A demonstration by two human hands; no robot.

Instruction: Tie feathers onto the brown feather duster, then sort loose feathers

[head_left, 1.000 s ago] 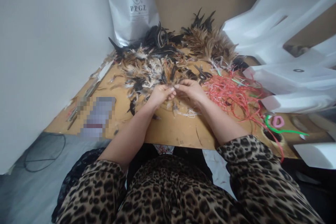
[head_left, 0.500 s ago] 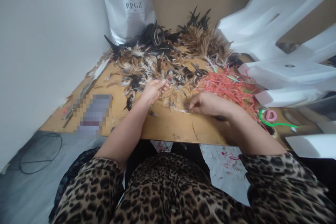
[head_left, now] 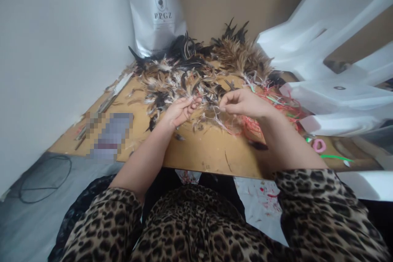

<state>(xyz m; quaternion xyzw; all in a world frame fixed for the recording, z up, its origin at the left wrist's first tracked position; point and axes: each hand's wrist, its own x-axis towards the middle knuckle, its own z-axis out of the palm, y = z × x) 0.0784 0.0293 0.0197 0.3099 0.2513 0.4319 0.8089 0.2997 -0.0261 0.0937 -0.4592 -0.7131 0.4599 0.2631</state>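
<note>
My left hand [head_left: 183, 111] is closed in a pinch, palm partly turned up, at the front of a pile of brown, black and white feathers [head_left: 172, 74]. Whatever sits between its fingertips blends into the feathers behind and cannot be made out. To its right my right hand [head_left: 244, 103] pinches with thumb and forefinger. A thin pale strand [head_left: 215, 114] hangs at those fingertips, above the wooden table. Under and beyond my right wrist lies a tangle of red strings [head_left: 251, 127].
Upright brown feathers [head_left: 242, 57] are bunched at the back, near a silver-white bag [head_left: 159, 28]. A blurred phone-like object [head_left: 113, 133] and thin rods [head_left: 107, 102] lie left. White boxes [head_left: 340, 90] and a pink ring [head_left: 319, 145] are at right, by a green strip [head_left: 337, 158].
My right hand has moved up and away from me, over the red strings, with the pale strand at its fingertips. My left hand stays in nearly the same place. The view has shifted slightly.
</note>
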